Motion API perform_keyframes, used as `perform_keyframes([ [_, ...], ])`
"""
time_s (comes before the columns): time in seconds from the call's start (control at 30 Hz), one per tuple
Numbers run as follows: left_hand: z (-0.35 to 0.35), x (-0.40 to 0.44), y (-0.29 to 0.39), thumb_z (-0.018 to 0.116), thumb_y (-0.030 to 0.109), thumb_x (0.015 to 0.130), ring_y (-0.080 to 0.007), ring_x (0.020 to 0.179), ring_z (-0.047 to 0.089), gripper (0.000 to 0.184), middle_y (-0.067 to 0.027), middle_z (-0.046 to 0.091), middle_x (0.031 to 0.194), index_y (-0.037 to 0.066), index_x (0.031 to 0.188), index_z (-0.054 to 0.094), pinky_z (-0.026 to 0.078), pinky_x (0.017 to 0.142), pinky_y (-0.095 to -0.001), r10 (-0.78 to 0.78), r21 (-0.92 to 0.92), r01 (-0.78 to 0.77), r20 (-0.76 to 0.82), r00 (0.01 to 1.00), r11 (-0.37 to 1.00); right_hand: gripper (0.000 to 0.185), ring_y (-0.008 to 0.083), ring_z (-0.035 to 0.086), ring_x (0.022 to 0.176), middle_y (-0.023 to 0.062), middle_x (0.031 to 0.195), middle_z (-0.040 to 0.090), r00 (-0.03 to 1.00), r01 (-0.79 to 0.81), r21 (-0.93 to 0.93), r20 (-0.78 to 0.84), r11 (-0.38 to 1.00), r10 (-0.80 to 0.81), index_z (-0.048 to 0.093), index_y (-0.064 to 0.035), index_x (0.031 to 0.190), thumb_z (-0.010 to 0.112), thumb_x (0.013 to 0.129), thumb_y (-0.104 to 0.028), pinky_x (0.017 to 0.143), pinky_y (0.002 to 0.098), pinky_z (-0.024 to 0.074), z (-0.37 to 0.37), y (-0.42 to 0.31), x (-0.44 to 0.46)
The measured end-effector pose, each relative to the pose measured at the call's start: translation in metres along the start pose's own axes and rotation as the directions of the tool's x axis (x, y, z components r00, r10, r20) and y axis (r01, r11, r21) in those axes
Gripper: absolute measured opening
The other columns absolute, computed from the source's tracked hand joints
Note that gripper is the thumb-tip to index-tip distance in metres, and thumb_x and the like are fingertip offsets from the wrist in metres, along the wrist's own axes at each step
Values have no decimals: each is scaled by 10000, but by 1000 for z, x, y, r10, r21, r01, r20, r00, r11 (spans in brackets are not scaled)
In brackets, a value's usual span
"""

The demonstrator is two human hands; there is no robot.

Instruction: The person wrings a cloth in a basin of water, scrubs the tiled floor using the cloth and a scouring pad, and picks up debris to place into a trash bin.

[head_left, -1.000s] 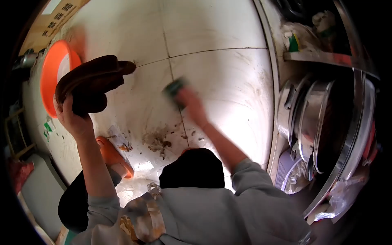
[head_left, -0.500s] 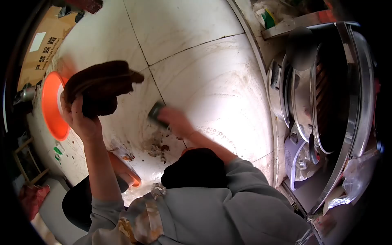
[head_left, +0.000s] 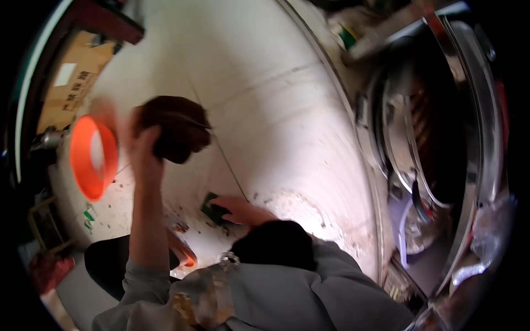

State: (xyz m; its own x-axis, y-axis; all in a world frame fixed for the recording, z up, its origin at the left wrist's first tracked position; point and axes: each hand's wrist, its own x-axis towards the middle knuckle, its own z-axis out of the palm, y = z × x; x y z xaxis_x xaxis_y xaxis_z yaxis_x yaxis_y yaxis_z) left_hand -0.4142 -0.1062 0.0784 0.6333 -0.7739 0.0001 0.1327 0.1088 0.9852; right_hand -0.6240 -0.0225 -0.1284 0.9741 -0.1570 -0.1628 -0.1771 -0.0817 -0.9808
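Note:
My left hand (head_left: 146, 151) is closed round a dark brown folded bundle (head_left: 178, 118), which looks like a cloth; it is held up above the floor and blurred. Lower down, my right hand (head_left: 238, 209) presses a dark green scouring pad (head_left: 211, 207) against the dirty white tiled floor (head_left: 287, 143). Crumbs and brown bits of dirt (head_left: 179, 225) lie on the tiles near my foot, left of the pad. Part of the right forearm is hidden behind my dark knee.
An orange basin (head_left: 79, 160) stands on the left, beyond my left hand. Behind it is a cardboard box (head_left: 80, 83). On the right, a metal rack (head_left: 469, 110) holds several pans and lids, with a lilac plastic basket (head_left: 402, 231) below. A dark red edge (head_left: 130, 28) juts in at upper left.
My right hand has drawn the pad closer to my body across the floor. The brown bundle has shifted right and turned in my left hand. The whole view has tilted somewhat.

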Motion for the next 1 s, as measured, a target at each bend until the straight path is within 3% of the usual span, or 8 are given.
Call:
perform_keyframes([
  [0.07, 11, 7, 11, 545, 23, 701, -174, 1013, 521, 434, -89, 564, 1052, -15, 1131, 494, 395, 906, -276, -91, -8, 99, 327, 941, 995, 736, 296, 380, 1242, 157, 1381, 334, 876, -64, -70, -482, 995, 22, 284, -87, 1373, 658, 748, -196, 1028, 389, 303, -13, 21, 2],
  [0.1, 18, 8, 14, 557, 39, 694, -166, 991, 528, 413, -79, 568, 1034, -2, 1101, 502, 402, 886, -271, -155, 30, 156, 392, 907, 987, 801, 312, 334, 1267, 161, 1393, 309, 797, -146, 208, -555, 967, 239, 241, -73, 1386, 688, 730, -182, 1031, 375, 301, -57, -3, 7],
  [0.17, 29, 10, 16, 549, 26, 712, -147, 966, 538, 391, -63, 571, 1010, 16, 1101, 502, 428, 836, -264, -297, 83, 296, 489, 820, 952, 920, 301, 367, 1244, 154, 1422, 250, 632, -13, -103, -772, 995, -72, 203, -84, 1395, 747, 653, -107, 986, 365, 356, -132, -51, 4],
  [0.27, 47, 21, 29, 546, 1, 732, -119, 982, 516, 427, -51, 565, 1045, 22, 1153, 479, 409, 852, -257, -436, 251, 364, 639, 633, 897, 537, 287, 527, 1089, 187, 1191, 516, 697, 99, -298, -661, 949, -280, 502, -15, 1153, 714, 662, -57, 888, 348, 436, -190, -66, 17],
  [0.33, 43, 32, 34, 560, 36, 759, -128, 921, 538, 364, -53, 587, 998, 29, 1119, 506, 431, 803, -260, -429, 374, 241, 583, 690, 896, 314, 246, 626, 870, 157, 925, 635, 785, -154, 120, -588, 981, 195, 560, 5, 1001, 658, 703, -22, 759, 323, 493, -214, -106, -1],
  [0.6, -17, 62, 16, 617, 86, 789, -135, 767, 562, 285, -73, 627, 852, 94, 1070, 563, 448, 709, -272, -717, 882, 109, 294, 632, 458, 373, 148, 574, 621, 76, 743, 565, 756, -204, 360, -532, 910, 380, 543, -56, 1125, 585, 759, 5, 519, 280, 491, -264, -113, -20],
  [0.87, -67, 95, -12, 619, 110, 768, -196, 661, 575, 152, -91, 614, 717, 85, 918, 610, 456, 624, -314, -323, 947, 27, 82, 943, 320, 249, 232, 623, 755, 111, 858, 635, 792, -300, -135, -586, 944, 168, 631, -75, 967, 595, 725, -32, 696, 318, 492, -306, -98, 59],
  [1.0, -81, 150, -29, 595, 125, 785, -297, 685, 607, 123, -150, 627, 752, 88, 902, 603, 469, 645, -365, 7, 933, -40, 40, 999, 358, 185, 295, 589, 813, 132, 861, 618, 656, -240, -502, -715, 831, -242, 641, -87, 902, 582, 735, -33, 756, 377, 466, -346, -102, 127],
])
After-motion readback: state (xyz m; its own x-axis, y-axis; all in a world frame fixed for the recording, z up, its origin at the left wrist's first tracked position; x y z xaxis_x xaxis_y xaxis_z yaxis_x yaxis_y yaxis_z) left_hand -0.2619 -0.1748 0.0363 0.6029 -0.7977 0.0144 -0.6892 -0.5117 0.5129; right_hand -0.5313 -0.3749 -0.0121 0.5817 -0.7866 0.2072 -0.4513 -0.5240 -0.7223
